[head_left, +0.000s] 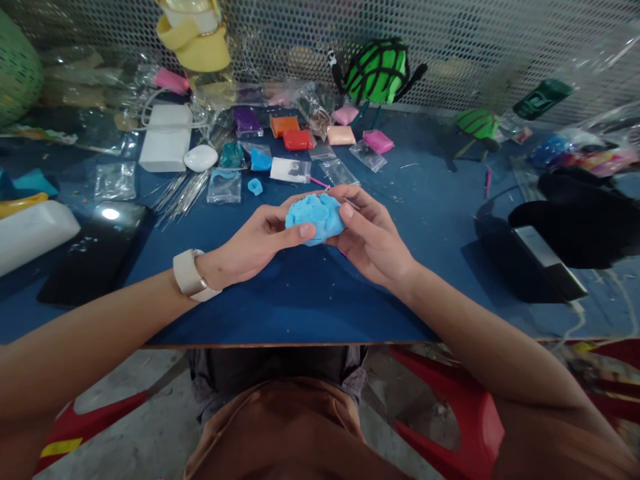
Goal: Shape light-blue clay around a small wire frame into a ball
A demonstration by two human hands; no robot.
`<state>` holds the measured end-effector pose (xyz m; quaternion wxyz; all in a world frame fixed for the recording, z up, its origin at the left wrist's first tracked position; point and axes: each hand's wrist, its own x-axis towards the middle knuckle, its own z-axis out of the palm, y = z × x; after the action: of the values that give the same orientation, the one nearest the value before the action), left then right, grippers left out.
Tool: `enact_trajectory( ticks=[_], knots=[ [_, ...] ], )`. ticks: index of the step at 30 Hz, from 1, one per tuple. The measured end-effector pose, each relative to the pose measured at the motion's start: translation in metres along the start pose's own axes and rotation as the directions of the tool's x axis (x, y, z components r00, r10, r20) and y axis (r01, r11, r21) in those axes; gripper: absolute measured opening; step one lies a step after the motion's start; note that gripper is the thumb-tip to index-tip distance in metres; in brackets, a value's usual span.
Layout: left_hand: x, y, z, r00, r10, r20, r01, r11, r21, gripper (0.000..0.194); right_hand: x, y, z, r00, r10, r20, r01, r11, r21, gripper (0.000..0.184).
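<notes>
A lumpy ball of light blue modelling clay (315,217) is held between both hands above the front middle of the blue table. My left hand (255,243) grips it from the left, thumb lying across its front. From the right, my right hand (373,233) holds it with the thumb pressed on its upper right side and fingers curled behind. The clay's surface looks uneven, with folds and pressed patches. Just beyond the hands lie a small blue clay piece (255,187), a white clay packet (290,170) and a thin pink stick (319,182), partly hidden.
Packets of coloured clay, such as a red one (299,140), line the back. Thin metal wires (183,197) and a black phone (95,253) lie left. A green striped turtle model (377,70) stands against the mesh panel. At right are a black cloth (580,217) and a box.
</notes>
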<state>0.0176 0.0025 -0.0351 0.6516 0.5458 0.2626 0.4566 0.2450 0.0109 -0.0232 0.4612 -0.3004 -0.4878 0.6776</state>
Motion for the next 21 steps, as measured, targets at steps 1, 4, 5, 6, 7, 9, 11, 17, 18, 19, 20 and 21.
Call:
enact_trajectory(
  ticks=[1, 4, 5, 6, 7, 9, 11, 17, 18, 19, 20, 21],
  knots=[
    [-0.0002, 0.0002, 0.0005, 1.0, -0.003, -0.007, 0.003, 1.0, 0.0, 0.037, -0.0002, -0.0001, 0.0005, 1.0, 0.003, -0.006, -0.003, 1.0, -0.003, 0.045],
    [-0.0008, 0.0004, 0.0016, 1.0, -0.019, -0.008, 0.019, 1.0, -0.007, 0.036, -0.0006, 0.0, 0.0017, 1.0, 0.007, -0.022, -0.008, 1.0, -0.005, 0.047],
    [-0.0009, 0.0003, 0.0018, 1.0, -0.022, -0.012, 0.022, 1.0, -0.012, 0.037, -0.0007, 0.0002, 0.0018, 1.0, 0.006, -0.025, -0.006, 1.0, -0.003, 0.046],
    [-0.001, 0.0003, 0.0019, 1.0, -0.024, -0.018, 0.024, 1.0, -0.017, 0.037, -0.0008, 0.0003, 0.0018, 1.0, 0.005, -0.026, -0.005, 1.0, -0.001, 0.046],
    [-0.0011, 0.0002, 0.0019, 0.999, -0.026, -0.025, 0.025, 0.999, -0.022, 0.038, -0.0009, 0.0003, 0.0017, 1.0, 0.006, -0.025, -0.006, 1.0, 0.0, 0.046],
    [-0.0014, 0.0001, 0.0013, 0.999, -0.03, -0.041, 0.029, 0.999, -0.029, 0.04, -0.0011, 0.0, 0.0014, 1.0, 0.008, -0.017, -0.008, 1.0, 0.003, 0.045],
    [-0.0019, 0.0006, 0.0004, 0.999, -0.037, -0.038, 0.036, 0.999, -0.029, 0.041, -0.0014, -0.0006, 0.0013, 1.0, 0.011, -0.008, -0.011, 1.0, 0.005, 0.045],
    [-0.002, 0.0048, 0.0002, 0.999, -0.031, 0.028, 0.032, 0.999, -0.022, 0.042, -0.001, -0.0014, 0.0024, 1.0, 0.005, 0.02, -0.006, 0.999, 0.033, 0.04],
    [-0.0016, 0.0054, 0.0006, 0.999, -0.018, 0.046, 0.019, 1.0, -0.024, 0.043, -0.0007, -0.0013, 0.0023, 1.0, 0.008, 0.014, -0.009, 0.999, 0.036, 0.04],
    [-0.0011, 0.0058, 0.0009, 0.998, -0.005, 0.065, 0.007, 1.0, -0.028, 0.043, -0.0003, -0.0011, 0.0021, 1.0, 0.013, 0.005, -0.013, 0.999, 0.038, 0.041],
    [-0.0008, 0.0058, 0.0012, 0.997, 0.005, 0.08, -0.002, 0.999, -0.033, 0.044, 0.0, -0.001, 0.0018, 1.0, 0.017, -0.004, -0.017, 0.999, 0.04, 0.042],
    [-0.0006, 0.0056, 0.0013, 0.996, 0.009, 0.087, -0.006, 0.999, -0.036, 0.043, 0.0002, -0.001, 0.0015, 1.0, 0.023, -0.008, -0.022, 0.999, 0.041, 0.043]
  ],
)
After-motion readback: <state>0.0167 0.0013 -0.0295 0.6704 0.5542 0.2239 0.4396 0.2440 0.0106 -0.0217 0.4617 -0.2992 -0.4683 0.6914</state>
